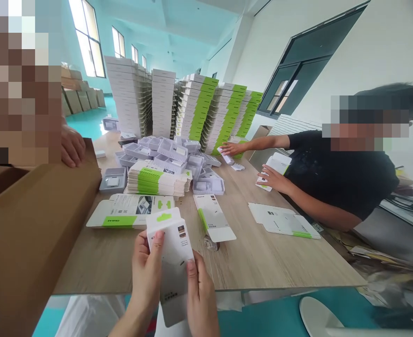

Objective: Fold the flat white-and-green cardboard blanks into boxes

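Observation:
A white and green cardboard packaging box [173, 262] is upright in front of me, held at the table's near edge. My left hand [146, 262] is closed on its left side, thumb on the front face. Lower down, my right hand [201, 285] grips its right edge. Just beyond lies a box [215, 217] with its end flap out. Flat printed cartons [125, 215] rest to the left, with a thick stack of cartons [157, 180] behind them. Farther back is a heap of pale plastic trays [171, 152], some holding small white items.
Tall stacks of white and green boxes [195, 112] stand at the table's back. A large brown carton [41, 224] takes up the left, with another person's hand [73, 145] on it. At right, a person in black [332, 173] handles boxes near a flat carton [283, 220].

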`<state>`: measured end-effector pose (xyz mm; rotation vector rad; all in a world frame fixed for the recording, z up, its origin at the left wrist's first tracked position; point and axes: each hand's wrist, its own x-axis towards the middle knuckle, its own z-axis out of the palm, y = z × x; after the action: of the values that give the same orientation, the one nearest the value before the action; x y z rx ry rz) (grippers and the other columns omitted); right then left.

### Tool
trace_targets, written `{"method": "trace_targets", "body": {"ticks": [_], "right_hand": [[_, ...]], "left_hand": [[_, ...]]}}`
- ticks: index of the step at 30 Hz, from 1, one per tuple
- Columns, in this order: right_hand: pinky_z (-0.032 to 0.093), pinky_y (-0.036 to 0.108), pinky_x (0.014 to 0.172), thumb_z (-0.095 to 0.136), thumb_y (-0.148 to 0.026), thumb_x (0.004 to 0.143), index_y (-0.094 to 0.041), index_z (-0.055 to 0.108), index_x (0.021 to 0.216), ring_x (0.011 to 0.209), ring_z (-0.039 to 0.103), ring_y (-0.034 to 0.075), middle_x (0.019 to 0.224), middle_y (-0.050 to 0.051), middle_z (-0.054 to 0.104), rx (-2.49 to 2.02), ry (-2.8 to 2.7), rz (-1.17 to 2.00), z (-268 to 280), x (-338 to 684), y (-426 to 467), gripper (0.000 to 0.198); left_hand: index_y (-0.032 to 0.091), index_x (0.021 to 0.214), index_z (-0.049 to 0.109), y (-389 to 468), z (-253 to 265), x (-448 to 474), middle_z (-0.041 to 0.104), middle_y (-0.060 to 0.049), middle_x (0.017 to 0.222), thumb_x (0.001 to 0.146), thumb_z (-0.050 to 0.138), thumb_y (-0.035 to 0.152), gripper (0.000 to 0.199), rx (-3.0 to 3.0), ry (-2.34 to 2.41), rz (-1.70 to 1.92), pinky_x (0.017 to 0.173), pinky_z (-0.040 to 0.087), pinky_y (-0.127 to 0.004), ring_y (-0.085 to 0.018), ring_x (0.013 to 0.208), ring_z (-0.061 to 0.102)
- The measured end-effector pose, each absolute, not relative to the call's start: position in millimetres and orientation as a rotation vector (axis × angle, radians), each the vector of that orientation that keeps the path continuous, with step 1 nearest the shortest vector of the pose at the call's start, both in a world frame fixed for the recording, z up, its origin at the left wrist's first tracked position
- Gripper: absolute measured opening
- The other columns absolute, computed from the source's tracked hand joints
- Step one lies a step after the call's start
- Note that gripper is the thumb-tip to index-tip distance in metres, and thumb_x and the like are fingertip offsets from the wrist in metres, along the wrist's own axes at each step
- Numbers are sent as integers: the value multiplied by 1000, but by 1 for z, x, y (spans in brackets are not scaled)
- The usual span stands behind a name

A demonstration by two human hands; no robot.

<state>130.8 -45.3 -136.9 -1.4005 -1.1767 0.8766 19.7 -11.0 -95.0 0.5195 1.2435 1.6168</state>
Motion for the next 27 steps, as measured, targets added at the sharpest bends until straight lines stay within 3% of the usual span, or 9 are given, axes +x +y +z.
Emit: {"method": "trace_targets", "body": {"ticks": [2,4,7,10,13,16,18,22,27], "right_hand": [[57,37,91,43,-64,101,-26,71,124,112,73,28,118,9,79,-1436,-1250,842,-133,138,-34,53],[57,40,88,36,-66,102,-24,73,116,105,73,30,111,12,79,-1492,-1311,720,-123,148,-15,58],[53,52,91,26,-70,101,-19,76,101,102,70,36,104,20,78,-1615,-1372,437,-107,160,15,72],[38,68,106,21,-69,101,-15,73,123,130,55,44,136,25,66,-1700,-1447,211,-101,163,33,77],[24,73,116,34,-63,103,-26,61,146,150,35,45,160,16,48,-1708,-1777,118,-101,157,35,63],[16,77,116,55,-61,97,-33,52,153,155,24,49,166,12,39,-1782,-2088,194,-97,151,37,63],[19,80,114,59,-56,96,-32,45,158,153,25,52,167,15,36,-1906,-2150,250,-91,152,41,67],[25,78,112,54,-49,100,-26,45,158,152,30,49,165,19,38,-2085,-2122,238,-87,167,53,63],[27,77,111,52,-50,98,-29,48,156,153,30,46,166,15,38,-2212,-1972,229,-95,210,74,62]], "left_hand": [[21,112,59,-10,-93,19,76,-6,103,76,76,70,63,557,1216,1571,67,57,-31,-22,80,72],[20,120,60,-11,-91,22,74,-12,121,83,66,73,64,639,1199,1522,83,59,-36,-28,104,72],[21,141,53,-17,-99,27,59,-17,149,93,55,70,69,824,1251,1400,110,47,-47,-32,138,56],[24,148,51,-19,-118,23,44,-16,163,99,53,57,59,1130,1380,1304,122,34,-56,-32,153,37],[22,134,64,-7,-138,3,50,-16,158,103,45,39,40,1530,1637,1378,120,37,-58,-33,150,42],[12,132,66,15,-144,-29,57,-22,152,101,38,25,44,1951,1994,1235,119,37,-61,-38,152,38],[12,137,64,29,-142,-51,57,-22,153,97,42,20,46,2014,2092,1155,118,34,-65,-40,154,33],[22,125,73,37,-134,-82,71,-16,137,95,43,16,43,2046,2140,1046,114,35,-70,-39,137,58],[29,120,78,19,-129,-97,74,-9,134,96,42,22,43,2154,2109,1004,114,40,-62,-34,130,66]]}}
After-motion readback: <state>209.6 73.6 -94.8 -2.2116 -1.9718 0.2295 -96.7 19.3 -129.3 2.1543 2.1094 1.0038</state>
